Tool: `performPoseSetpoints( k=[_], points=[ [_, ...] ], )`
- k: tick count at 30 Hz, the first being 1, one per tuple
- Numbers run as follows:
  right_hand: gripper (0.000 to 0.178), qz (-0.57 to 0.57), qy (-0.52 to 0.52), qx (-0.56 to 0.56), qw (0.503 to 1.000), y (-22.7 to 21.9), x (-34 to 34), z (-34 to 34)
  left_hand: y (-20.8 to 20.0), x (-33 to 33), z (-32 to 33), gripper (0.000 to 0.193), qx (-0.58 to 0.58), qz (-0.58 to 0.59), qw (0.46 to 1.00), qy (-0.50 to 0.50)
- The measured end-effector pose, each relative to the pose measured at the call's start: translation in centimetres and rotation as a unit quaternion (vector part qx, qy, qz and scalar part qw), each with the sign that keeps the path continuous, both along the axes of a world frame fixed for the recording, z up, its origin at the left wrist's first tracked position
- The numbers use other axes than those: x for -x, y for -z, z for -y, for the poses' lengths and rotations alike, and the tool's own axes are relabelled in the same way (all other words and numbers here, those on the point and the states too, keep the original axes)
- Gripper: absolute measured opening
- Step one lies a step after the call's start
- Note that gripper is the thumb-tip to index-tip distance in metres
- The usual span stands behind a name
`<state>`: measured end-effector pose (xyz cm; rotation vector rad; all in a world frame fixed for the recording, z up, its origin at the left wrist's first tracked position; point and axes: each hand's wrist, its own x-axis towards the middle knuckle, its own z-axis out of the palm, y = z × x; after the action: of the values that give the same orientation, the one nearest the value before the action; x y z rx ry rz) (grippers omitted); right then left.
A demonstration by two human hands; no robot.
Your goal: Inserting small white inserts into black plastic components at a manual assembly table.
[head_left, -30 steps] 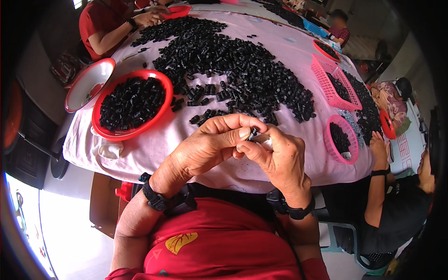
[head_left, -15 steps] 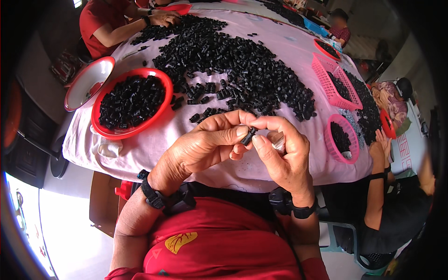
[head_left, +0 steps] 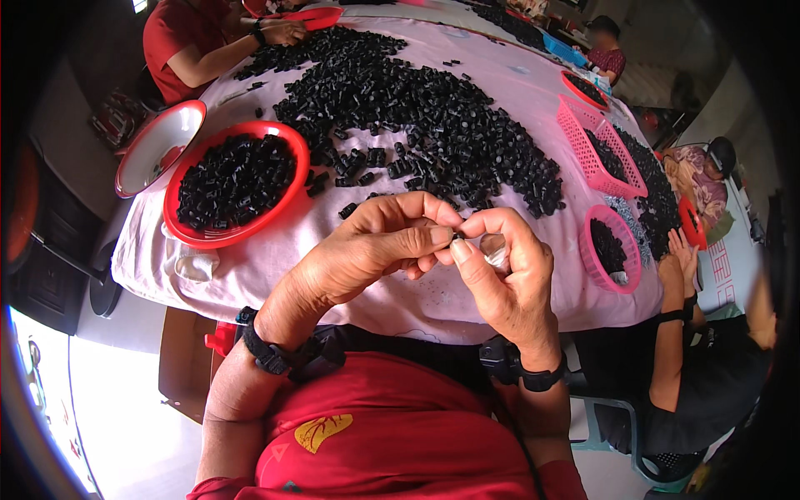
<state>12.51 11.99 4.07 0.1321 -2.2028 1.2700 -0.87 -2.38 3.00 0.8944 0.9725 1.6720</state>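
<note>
A small black plastic part [head_left: 457, 237] is pinched between the fingertips of both my hands, just over the table's near edge. My left hand [head_left: 367, 250] grips it between thumb and forefinger, and most of it is hidden by the fingers. From the other side, my right hand [head_left: 510, 283] closes its thumb and forefinger on the same part. Something pale and shiny [head_left: 495, 250] shows in the curl of my right fingers; its kind is unclear. Beyond my hands, a wide pile of similar black parts [head_left: 417, 108] covers the table.
A red basin [head_left: 302, 179] full of black parts stands at left, beside a white red-rimmed basin [head_left: 171, 142]. Pink baskets [head_left: 587, 167] with black parts stand at right on the pink cloth [head_left: 250, 275]. Co-workers sit at the far left, far right and near right.
The black part has turned between my fingers and shows less now. My left fingertips have shifted slightly right, toward my right hand. At far left, a co-worker's hand has moved slightly.
</note>
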Motion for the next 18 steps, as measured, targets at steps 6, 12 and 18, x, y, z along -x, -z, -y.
performPoseSetpoints(
  k=[6, 12, 18],
  points=[
    [0.012, -0.018, -0.010, 0.032, 0.999, -0.11, 0.12, 0.05, -0.21, -0.07, 0.10, 0.029, -0.007, -0.004, 1.000, -0.004],
    [0.012, -0.035, -0.024, 0.068, 0.997, 0.24, 0.04, -0.13, -0.15, 0.02, 0.26, 0.030, -0.031, 0.083, 0.995, 0.043],
    [0.015, -0.013, 0.003, 0.028, 1.000, -0.12, -0.34, -0.13, 0.06, 0.17, 0.30, 0.028, -0.028, 0.133, 0.989, 0.053]
  ],
)
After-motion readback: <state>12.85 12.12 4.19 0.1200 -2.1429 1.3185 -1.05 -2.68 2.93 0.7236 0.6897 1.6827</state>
